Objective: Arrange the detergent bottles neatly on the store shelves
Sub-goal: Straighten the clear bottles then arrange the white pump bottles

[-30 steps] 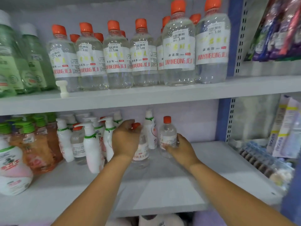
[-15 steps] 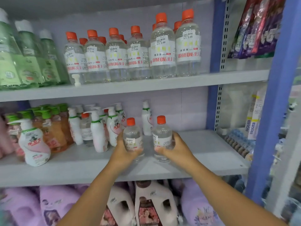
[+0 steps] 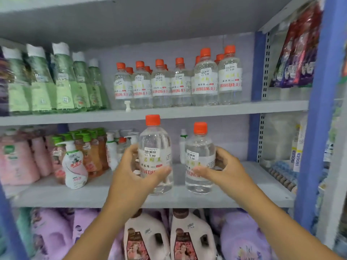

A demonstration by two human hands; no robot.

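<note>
My left hand [image 3: 131, 175] grips a clear detergent bottle with an orange cap [image 3: 155, 147], lifted in front of the middle shelf [image 3: 244, 199]. My right hand [image 3: 223, 171] grips a second clear orange-capped bottle [image 3: 200, 152] just to its right, a little lower. Both bottles are upright, held a short gap apart. On the upper shelf [image 3: 262, 107] stands a row of matching orange-capped bottles [image 3: 178, 83].
Green bottles [image 3: 56, 81] fill the upper shelf's left. White pump bottles [image 3: 75, 166], orange and pink bottles crowd the middle shelf's left. Purple and white jugs [image 3: 144, 239] sit on the bottom shelf. Blue uprights [image 3: 317, 109] frame the right side, with hanging packets [image 3: 298, 49] beyond.
Both hands took the two clear bottles off the middle shelf and raised them towards me. The view pulled back and up, showing more of the shelves.
</note>
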